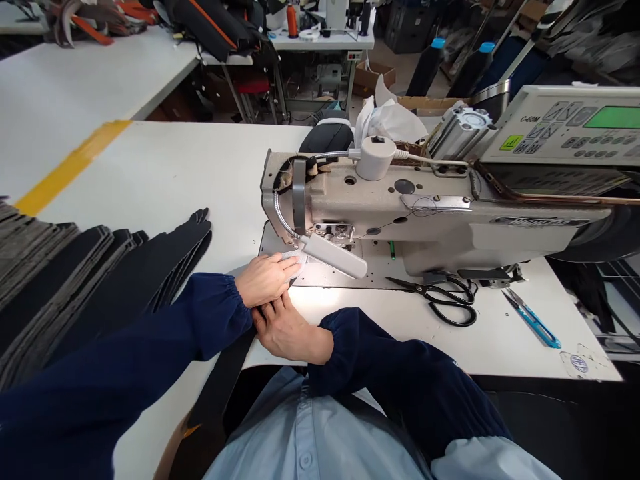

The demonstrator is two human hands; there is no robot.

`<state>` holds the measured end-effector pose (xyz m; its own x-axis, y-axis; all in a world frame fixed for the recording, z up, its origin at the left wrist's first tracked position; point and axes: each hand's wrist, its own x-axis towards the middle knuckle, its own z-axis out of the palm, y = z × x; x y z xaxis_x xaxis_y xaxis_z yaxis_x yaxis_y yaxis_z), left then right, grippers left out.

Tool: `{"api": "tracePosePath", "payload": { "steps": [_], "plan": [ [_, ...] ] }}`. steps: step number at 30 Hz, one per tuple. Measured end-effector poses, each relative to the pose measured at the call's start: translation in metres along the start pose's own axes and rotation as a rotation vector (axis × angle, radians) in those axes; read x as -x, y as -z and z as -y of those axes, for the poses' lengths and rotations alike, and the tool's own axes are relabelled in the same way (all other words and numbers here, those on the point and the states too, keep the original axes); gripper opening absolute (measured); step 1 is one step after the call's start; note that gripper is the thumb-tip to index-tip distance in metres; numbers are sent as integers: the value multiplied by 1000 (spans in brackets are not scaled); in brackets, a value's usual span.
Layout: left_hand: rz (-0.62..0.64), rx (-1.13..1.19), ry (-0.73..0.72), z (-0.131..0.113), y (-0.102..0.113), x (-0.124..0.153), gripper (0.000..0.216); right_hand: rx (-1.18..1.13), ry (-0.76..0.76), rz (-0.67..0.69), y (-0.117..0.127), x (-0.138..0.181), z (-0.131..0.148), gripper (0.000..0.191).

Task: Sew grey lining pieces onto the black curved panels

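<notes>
My left hand [267, 277] lies with its fingers together on a small grey mesh piece [295, 257] on the bed of the sewing machine [400, 207], just left of the needle area and under the lamp [333, 257]. My right hand [290, 330] rests flat below it, fingers stretched toward the left hand, pressing a long black strip [220, 393] that runs off the table's front edge toward my lap. Both arms wear dark blue sleeves.
Stacks of black cut fabric pieces [100, 280] fan out at the left. Black scissors [445, 297] and blue thread snips [533, 320] lie right of the needle. A control panel [575, 123] sits at the machine's right end. Other tables and bags stand behind.
</notes>
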<state>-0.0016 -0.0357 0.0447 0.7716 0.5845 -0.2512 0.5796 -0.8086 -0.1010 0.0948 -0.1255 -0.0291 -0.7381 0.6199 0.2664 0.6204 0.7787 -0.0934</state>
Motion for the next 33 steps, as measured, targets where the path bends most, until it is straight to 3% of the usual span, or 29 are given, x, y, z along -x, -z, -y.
{"api": "tracePosePath", "payload": {
  "steps": [4, 10, 14, 19, 27, 33],
  "plan": [
    [39, 48, 37, 1, 1, -1, 46, 138, 65, 38, 14, 5, 3, 40],
    [96, 103, -76, 11, -18, 23, 64, 198, 140, 128, 30, 18, -3, 42],
    [63, 79, 22, -1, -31, 32, 62, 199, 144, 153, 34, 22, -2, 44],
    [43, 28, 116, -21, -26, 24, 57, 231, 169, 152, 38, 26, 2, 44],
    [40, 23, 213, -29, -20, 7, 60, 203, 175, 230, 45, 27, -1, 45],
    [-76, 3, 271, -32, -23, -7, 50, 137, 144, 322, 56, 26, -6, 48]
  ]
}}
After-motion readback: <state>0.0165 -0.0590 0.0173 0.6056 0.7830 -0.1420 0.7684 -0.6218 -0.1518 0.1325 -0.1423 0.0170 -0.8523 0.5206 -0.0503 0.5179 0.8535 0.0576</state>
